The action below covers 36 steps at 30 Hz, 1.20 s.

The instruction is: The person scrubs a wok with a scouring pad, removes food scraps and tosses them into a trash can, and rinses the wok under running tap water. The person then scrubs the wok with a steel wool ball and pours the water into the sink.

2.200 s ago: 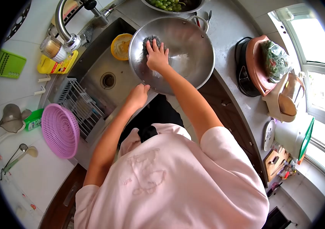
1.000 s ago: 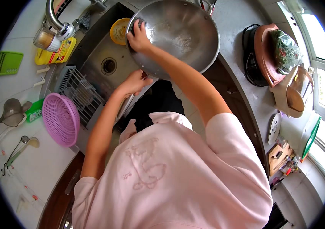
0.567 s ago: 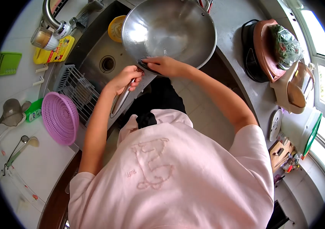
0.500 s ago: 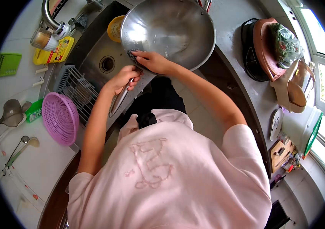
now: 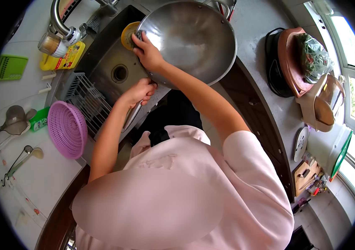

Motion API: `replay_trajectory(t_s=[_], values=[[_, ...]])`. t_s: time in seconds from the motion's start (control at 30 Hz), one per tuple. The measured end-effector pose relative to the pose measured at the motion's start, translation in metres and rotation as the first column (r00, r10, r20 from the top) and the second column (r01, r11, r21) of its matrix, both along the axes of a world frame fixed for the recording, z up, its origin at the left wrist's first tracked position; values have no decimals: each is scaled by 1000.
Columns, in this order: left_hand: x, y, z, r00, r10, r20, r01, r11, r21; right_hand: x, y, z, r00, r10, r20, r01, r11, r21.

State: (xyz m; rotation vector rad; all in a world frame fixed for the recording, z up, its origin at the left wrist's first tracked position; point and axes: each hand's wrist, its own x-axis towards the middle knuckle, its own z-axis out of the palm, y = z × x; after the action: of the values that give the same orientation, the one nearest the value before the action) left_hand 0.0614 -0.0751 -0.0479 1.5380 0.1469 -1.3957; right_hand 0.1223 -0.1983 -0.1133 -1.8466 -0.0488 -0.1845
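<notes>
Wok (image 5: 190, 46) is over the right part of the sink (image 5: 129, 62) and the counter (image 5: 250, 46); my left hand (image 5: 144, 89) grips its handle (image 5: 132, 116), my right hand (image 5: 148, 54) holds a scrubber (image 5: 138, 33) at the left rim. Pressing there too hard could tip it.

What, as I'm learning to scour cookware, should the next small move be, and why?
I'd probably slide the scourer along the wok's rim toward the handle: the right hand already has it at the sink-side rim, its fingers largely hiding it, while the left hand grips the handle, which should help steady the wok.
</notes>
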Motion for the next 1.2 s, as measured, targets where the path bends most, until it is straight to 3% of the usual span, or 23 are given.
replay_trajectory(t_s=[0.07,0.13,0.17,0.23,0.3,0.37,0.47,0.53,0.63,0.7,0.73,0.8,0.83,0.87,0.9,0.93,0.97,1.03,1.13,1.2], values=[[-2,-5,4,1000,-8,24,7,998,57,49,-6,-10,979,-195,52,196,980,-19],[-6,-6,5,998,10,57,-13,998,62,77,-38,-6,916,-399,27,397,897,-194],[-7,-6,5,997,21,74,-26,998,61,80,-63,0,879,-473,51,441,770,-460],[-8,-7,5,992,9,125,-19,996,82,80,-92,-14,718,-689,93,589,532,-609],[-9,-6,6,988,6,153,-19,996,82,53,-111,-31,802,-590,94,403,418,-814],[-9,-4,5,988,19,155,-29,998,64,27,-101,-30,748,-661,-59,334,452,-827],[-8,-2,-4,994,10,109,-17,998,63,17,-75,-41,838,-531,-125,232,553,-800],[-6,-7,2,996,-7,93,-3,994,106,15,-48,-29,888,-378,-261,88,698,-710],[-6,-11,3,993,-31,113,15,991,136,5,-9,-8,860,-236,-452,-25,866,-499],[-7,-11,2,987,-46,153,23,989,144,-12,2,-9,862,-164,-480,-28,930,-367],[-6,-11,1,982,-58,178,32,989,145,-25,-3,-27,899,-55,-434,-109,933,-344],[-9,-12,3,971,-43,235,6,988,155,-59,-34,-54,928,171,-331,-279,909,-311],[-10,-11,2,974,-38,225,5,989,148,-83,-57,-39,911,218,-349,-325,902,-284],[-9,-9,0,976,-31,215,-1,990,143,-99,-84,-24,836,245,-491,-466,789,-400],[-9,-7,-1,978,-21,207,-8,990,141,-110,-108,3,757,204,-621,-574,662,-482],[-9,-6,2,986,-1,167,-16,995,100,-121,-120,34,746,49,-664,-569,566,-597],[-10,-5,0,986,9,167,-25,995,94,-126,-128,48,794,-87,-602,-517,423,-744],[-11,-7,-3,985,14,171,-28,996,83,-131,-130,58,888,-89,-450,-400,332,-854],[-11,-9,-1,981,2,196,-24,994,111,-112,-93,56,915,144,-377,-388,567,-726],[-12,-10,1,977,8,212,-29,995,96,-101,-50,26,888,102,-449,-324,831,-452]])
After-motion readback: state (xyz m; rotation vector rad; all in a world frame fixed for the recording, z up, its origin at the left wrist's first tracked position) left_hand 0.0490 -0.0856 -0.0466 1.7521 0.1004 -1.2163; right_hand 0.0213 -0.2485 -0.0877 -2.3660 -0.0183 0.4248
